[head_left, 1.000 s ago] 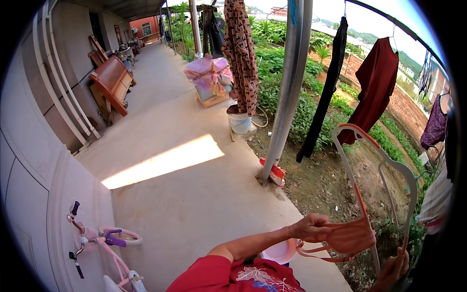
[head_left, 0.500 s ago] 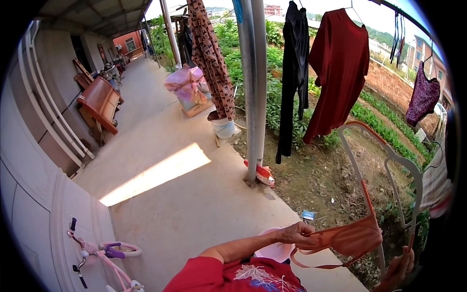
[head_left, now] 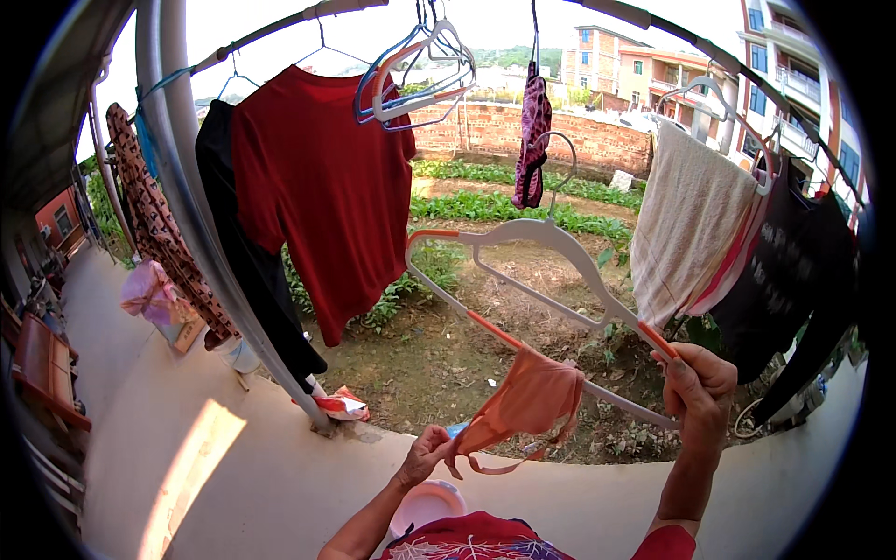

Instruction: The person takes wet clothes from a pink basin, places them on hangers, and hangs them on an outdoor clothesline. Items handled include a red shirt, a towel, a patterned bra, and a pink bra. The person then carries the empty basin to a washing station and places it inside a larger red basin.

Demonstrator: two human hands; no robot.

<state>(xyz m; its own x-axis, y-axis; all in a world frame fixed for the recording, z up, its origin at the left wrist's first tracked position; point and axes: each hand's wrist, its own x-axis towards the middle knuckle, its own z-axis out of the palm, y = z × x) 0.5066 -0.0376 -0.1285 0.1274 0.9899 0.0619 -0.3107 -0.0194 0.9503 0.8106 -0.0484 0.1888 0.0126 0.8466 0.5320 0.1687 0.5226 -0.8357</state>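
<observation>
A peach-coloured bra hangs from the lower bar of a grey clothes hanger with orange patches. My right hand is closed round the hanger's right corner and holds it up in front of me, hook upward. With its fingers pinched together, my left hand grips the lower left end of the bra and draws the fabric down and to the left. A loose strap dangles below the cup. The hanger's hook stands just below a purple patterned garment and appears free of the rail.
Overhead runs a metal rail with a red shirt, several bare hangers, a beige towel and a black garment. A metal post stands at left. A pink basin sits on the floor near me.
My view has swung right, toward the rail and garden. Both hands keep their hold on bra and hanger, which now stand nearer the middle of the view.
</observation>
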